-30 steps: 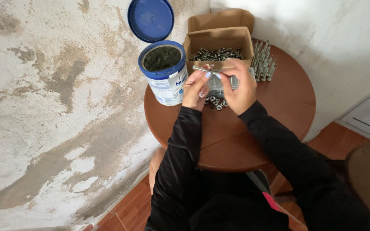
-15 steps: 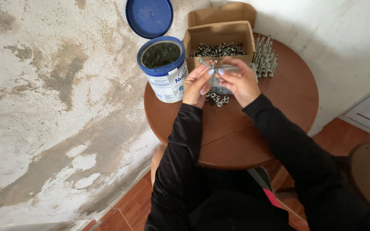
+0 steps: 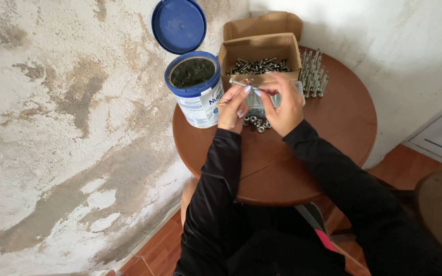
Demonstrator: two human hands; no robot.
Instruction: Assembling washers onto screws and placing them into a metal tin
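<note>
Steel bolt (image 3: 240,83) sits pinched between the fingers of left hand (image 3: 233,106) and right hand (image 3: 284,104), which half hide a clear tub (image 3: 297,92) on the desk (image 3: 333,133).

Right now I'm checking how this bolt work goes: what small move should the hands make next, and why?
Probably thread the nut further along the bolt. The left hand pinches the bolt level above the table, the right hand meets it at the shank, loose nuts lie just below, and finished bolts stand upright beside the box.
</note>
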